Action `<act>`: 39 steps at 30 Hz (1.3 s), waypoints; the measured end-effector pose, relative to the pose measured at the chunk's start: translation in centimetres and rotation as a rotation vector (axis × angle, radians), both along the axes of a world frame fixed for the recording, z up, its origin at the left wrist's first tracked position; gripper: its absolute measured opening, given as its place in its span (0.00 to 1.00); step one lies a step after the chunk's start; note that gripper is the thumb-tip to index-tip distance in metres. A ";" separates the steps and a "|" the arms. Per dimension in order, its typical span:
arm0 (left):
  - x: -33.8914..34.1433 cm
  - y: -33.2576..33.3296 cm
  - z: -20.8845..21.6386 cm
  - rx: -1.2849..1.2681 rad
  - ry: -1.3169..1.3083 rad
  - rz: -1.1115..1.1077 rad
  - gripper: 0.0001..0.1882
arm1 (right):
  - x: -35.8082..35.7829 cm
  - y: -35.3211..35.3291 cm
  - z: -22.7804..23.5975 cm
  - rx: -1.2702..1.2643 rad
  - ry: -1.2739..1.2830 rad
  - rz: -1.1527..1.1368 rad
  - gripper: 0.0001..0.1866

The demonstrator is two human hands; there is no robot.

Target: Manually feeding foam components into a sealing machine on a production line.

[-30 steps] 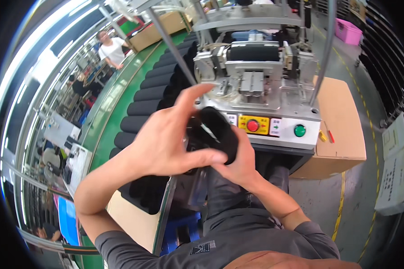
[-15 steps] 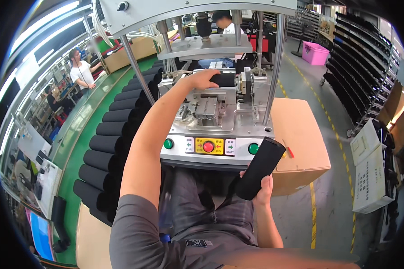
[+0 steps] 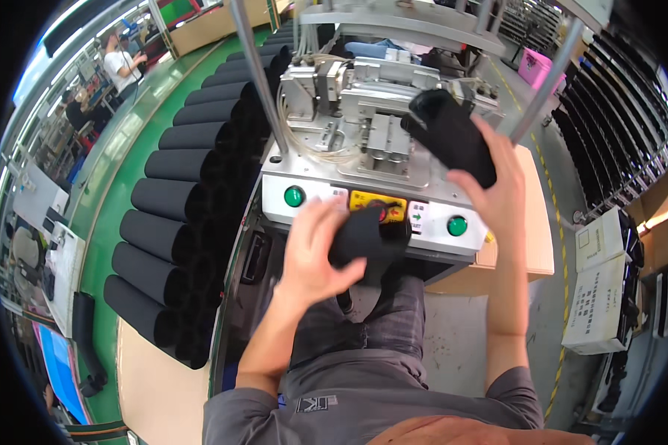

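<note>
My left hand (image 3: 304, 256) is closed around a black cylinder (image 3: 364, 241), in front of the press's button panel. It hides part of the red button and the yellow label. My right hand (image 3: 505, 182) grips a second black cylinder (image 3: 456, 141), tilted, above the right side of the metal fixture (image 3: 390, 141). A dark opening shows at that cylinder's far end. Bare metal shows in the fixture's long cradle (image 3: 378, 100). Green buttons sit at both ends of the panel, the left one (image 3: 294, 196) and the right one (image 3: 457, 225).
Black cylinders lie in a long row (image 3: 163, 196) on my left, beside a green conveyor (image 3: 130, 289). Steel posts (image 3: 256, 70) flank the press. A cardboard box (image 3: 531, 245) stands at right, with a pink bin (image 3: 534, 68) and loaded racks (image 3: 616, 111) beyond.
My left hand has come back from the fixture's cradle toward me, with a black cylinder in it. My right hand has raised its cylinder up and forward over the fixture. The view has shifted.
</note>
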State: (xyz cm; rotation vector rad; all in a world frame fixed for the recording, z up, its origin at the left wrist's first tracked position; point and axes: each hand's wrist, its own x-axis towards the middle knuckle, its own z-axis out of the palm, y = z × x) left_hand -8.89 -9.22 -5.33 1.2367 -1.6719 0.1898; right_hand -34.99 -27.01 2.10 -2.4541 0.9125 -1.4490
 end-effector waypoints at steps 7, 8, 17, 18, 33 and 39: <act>1.8 5.0 -9.4 0.327 0.176 -0.229 0.42 | 8.9 -9.8 6.2 -0.208 0.550 -0.115 0.40; 2.0 5.5 -10.6 0.344 0.197 -0.282 0.41 | 10.2 -11.2 6.4 -0.179 0.648 -0.126 0.39; 2.3 6.4 -16.2 0.462 0.313 -0.412 0.42 | 14.7 -19.8 5.2 0.204 0.870 0.043 0.39; 2.3 6.4 -16.5 0.472 0.323 -0.420 0.42 | 14.8 -19.9 5.0 0.223 0.874 0.041 0.39; 3.4 6.3 -17.8 0.485 0.382 -0.396 0.42 | 14.8 -21.2 4.3 0.324 0.886 -0.004 0.40; 3.1 6.1 -17.7 0.508 0.322 -0.386 0.42 | 15.8 -21.1 4.7 0.358 0.832 0.010 0.38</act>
